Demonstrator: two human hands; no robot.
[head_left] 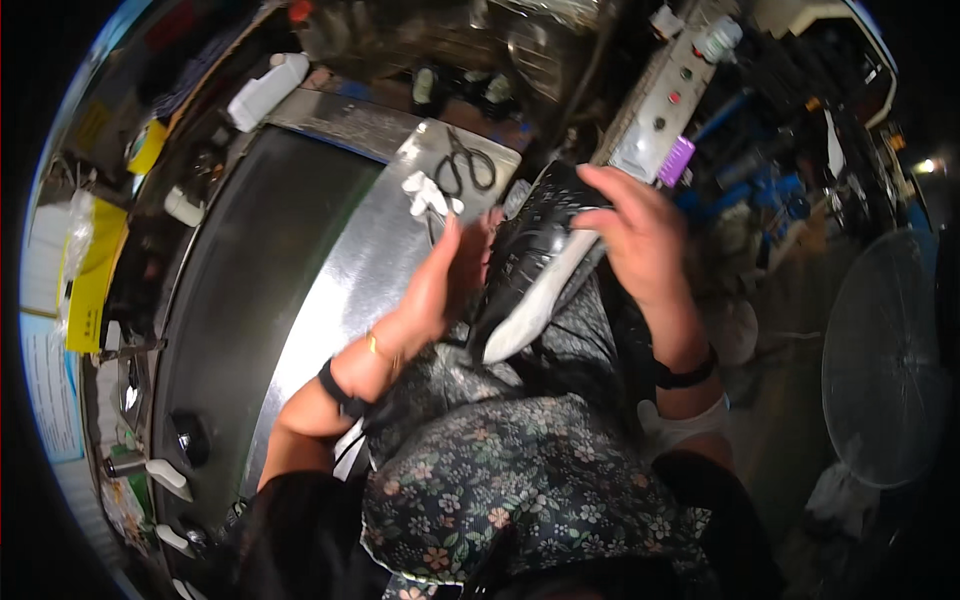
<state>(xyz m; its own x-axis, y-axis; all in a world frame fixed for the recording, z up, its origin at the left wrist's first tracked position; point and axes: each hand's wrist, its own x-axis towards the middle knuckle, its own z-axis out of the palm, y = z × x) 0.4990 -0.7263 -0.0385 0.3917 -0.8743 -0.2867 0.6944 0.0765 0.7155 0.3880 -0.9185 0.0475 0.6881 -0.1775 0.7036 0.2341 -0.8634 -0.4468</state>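
A black shoe point(520, 262) with a white sole edge point(540, 305) is held at a slant above my lap. My right hand point(645, 235) grips its far end, with the thumb over the near side. Alongside the shoe's left side is my left hand point(455, 275), slightly blurred, its thumb and fingers stretched out; whether it touches the shoe I cannot tell. Beyond it, black-handled scissors point(470, 172) rest on a metal plate point(410, 150). Small white pieces point(425, 190) lie beside the scissors.
A dark conveyor belt point(250, 240) runs along the left, bordered by a shiny metal edge point(325, 290). White shoes point(168, 478) stand beyond it, with a white bottle point(268, 92) farther up. A button panel point(660, 105) stands at the far right. A round fan guard point(880, 360) is at right.
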